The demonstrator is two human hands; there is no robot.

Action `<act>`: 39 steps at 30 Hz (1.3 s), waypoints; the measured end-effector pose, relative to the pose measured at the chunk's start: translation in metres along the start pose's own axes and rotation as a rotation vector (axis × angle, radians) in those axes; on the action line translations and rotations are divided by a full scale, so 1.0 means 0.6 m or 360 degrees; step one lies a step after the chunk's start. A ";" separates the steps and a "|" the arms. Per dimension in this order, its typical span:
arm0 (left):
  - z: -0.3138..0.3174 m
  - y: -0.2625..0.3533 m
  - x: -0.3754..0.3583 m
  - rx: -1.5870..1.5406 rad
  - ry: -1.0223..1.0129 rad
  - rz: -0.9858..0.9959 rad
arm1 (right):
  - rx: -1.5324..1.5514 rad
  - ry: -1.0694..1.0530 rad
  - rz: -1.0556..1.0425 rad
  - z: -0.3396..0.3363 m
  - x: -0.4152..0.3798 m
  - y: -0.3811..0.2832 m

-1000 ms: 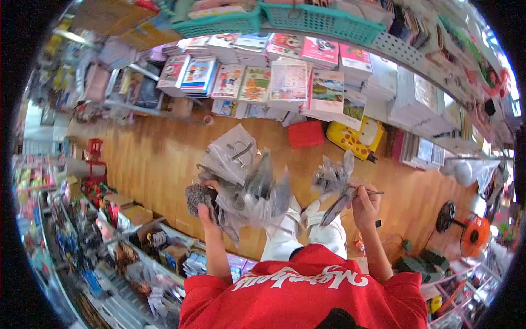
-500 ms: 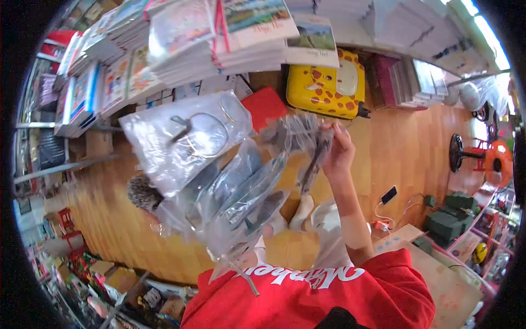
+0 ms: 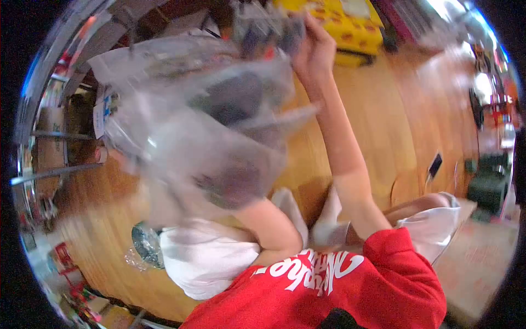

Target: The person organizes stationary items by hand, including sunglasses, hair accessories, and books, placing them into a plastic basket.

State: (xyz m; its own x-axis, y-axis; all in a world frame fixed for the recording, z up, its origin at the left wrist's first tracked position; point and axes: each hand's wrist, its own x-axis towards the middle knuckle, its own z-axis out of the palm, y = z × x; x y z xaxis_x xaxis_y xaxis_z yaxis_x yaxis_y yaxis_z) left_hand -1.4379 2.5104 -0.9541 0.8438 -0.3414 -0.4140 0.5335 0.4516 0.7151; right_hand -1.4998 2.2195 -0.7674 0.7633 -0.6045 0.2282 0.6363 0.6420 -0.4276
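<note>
My right hand [image 3: 316, 52] is raised at the top centre. Its fingers are closed on a clear plastic bag [image 3: 263, 30] with dark contents, too blurred to name. A bundle of clear plastic bags [image 3: 181, 131] with dark pieces inside spreads across the left and middle, smeared by motion. My left forearm reaches up beneath this bundle, and the bags cover the hand and its fingers. Against the white cloth over my left leg lies a dark round item [image 3: 145, 244] with crumpled clear plastic next to it.
A yellow giraffe-patterned suitcase [image 3: 350, 33] stands on the wooden floor [image 3: 383, 120] at the top. To the right are a phone [image 3: 435, 164] on a cable and dark green blocks [image 3: 487, 189]. A metal shelf rail [image 3: 60, 172] juts in from the left.
My view has tilted down, and the book stacks have left the picture. The plastic bundle has swung and spread, while my right hand appears higher. The white cloth and round item now show.
</note>
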 end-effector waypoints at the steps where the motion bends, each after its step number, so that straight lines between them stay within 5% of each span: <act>1: 0.005 -0.006 0.010 0.0023 -0.0059 0.0002 | 0.0033 0.0067 -0.0047 -0.013 -0.018 0.004; 5: 0.028 -0.020 0.022 0.0099 -0.0306 0.0006 | 0.0093 -0.0080 -0.0278 -0.026 -0.096 -0.036; 8: 0.051 -0.008 0.010 0.0146 -0.0462 -0.0011 | -0.0037 0.0215 -0.0165 0.052 -0.197 -0.107; 11: 0.061 0.015 -0.018 0.0171 -0.0586 -0.0003 | -0.0103 0.0148 -0.0130 0.048 -0.220 -0.169; 12: 0.068 0.020 -0.031 0.0157 -0.0639 0.0008 | -0.0081 -0.0389 0.0079 -0.025 -0.186 -0.199; 15: 0.083 0.039 -0.076 0.0076 -0.0801 0.0046 | -0.0571 0.0257 -0.0820 0.104 -0.266 -0.240; 22: 0.057 0.051 -0.163 -0.0255 -0.1053 0.0215 | -0.0254 0.0332 -0.0184 0.021 -0.293 -0.165; 25: 0.078 0.053 -0.265 0.0142 -0.0611 0.0401 | -0.0229 0.0508 0.0029 -0.089 -0.334 -0.105; 27: 0.079 0.046 -0.275 -0.0042 -0.0707 -0.0194 | -0.0160 0.0454 0.0159 -0.220 -0.356 -0.073; 31: 0.086 -0.003 -0.230 -0.0048 -0.0840 -0.0379 | -0.0128 0.0844 0.0241 -0.229 -0.415 -0.047; 39: 0.127 -0.097 -0.128 -0.0022 -0.0797 -0.0490 | 0.0062 0.0666 0.0222 -0.257 -0.454 -0.079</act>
State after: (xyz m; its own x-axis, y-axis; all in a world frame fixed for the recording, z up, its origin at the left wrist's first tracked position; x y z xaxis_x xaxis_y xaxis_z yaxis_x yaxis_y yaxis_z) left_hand -1.5379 2.4477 -0.9212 0.5218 -0.8050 -0.2824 0.7533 0.2795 0.5953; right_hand -1.7549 2.2808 -0.9444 0.7361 -0.6446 -0.2064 0.5405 0.7434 -0.3938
